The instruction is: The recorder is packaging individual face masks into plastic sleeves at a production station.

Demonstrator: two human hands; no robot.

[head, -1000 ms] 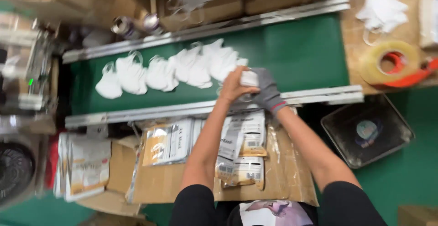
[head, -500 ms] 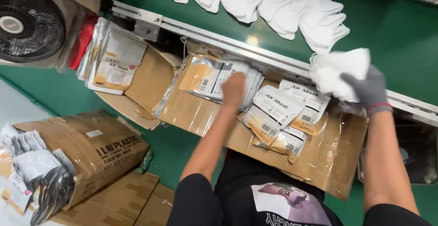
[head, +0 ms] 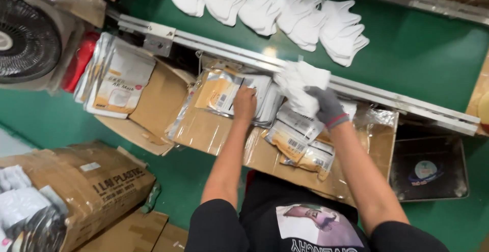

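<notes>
- White folded face masks [head: 300, 86], a small bunch of soft fabric, sit gripped in the right hand [head: 326, 107], which wears a grey knit glove with a red cuff band and is closed around them just below the metal rail [head: 356, 91] of the green conveyor belt [head: 423, 48].
- The bare left hand [head: 244, 102] lies flat, fingers curled down, on a stack of clear plastic pouches with orange-and-white printed cards [head: 224, 91], pressing or pinching the top one; whether it has lifted a pouch cannot be told.
- The pouch stack lies directly left of the gripped masks, near them but apart, its long axis running roughly along the rail; the left hand is the nearer to it.
- Both stacks of pouches rest on a flattened brown cardboard surface [head: 204, 130] across the person's lap, a second pile [head: 300, 142] lying under the right forearm.
- A row of loose white masks [head: 285, 12] lies on the belt beyond the rail.
- The fingertips of both hands are hidden; the fan [head: 28, 40] at left and the dark tray [head: 428, 168] at right are partly cut off or shadowed.
</notes>
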